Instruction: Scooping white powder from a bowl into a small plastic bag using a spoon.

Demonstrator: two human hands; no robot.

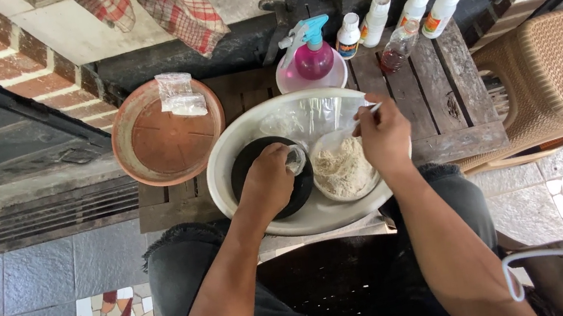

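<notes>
Holding a small clear cup (295,157) mid-frame, left hand (269,182) is closed over the black pot (253,165); right hand (385,137) pinches a thin white stick (367,111) above pale fibre (343,168) in the white basin (224,166). Clear packets (178,94) lie upper left in the terracotta saucer (140,145); four white orange-labelled bottles (415,11) stand upper right beside a pink sprayer (312,54).

Head view, steeply downward, close over basin (224,169)

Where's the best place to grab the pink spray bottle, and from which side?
Likely the narrow neck under the blue trigger head of the pink spray bottle, coming from the near side. It stands upright, its round belly is wide, and white bottles crowd its right.
</notes>
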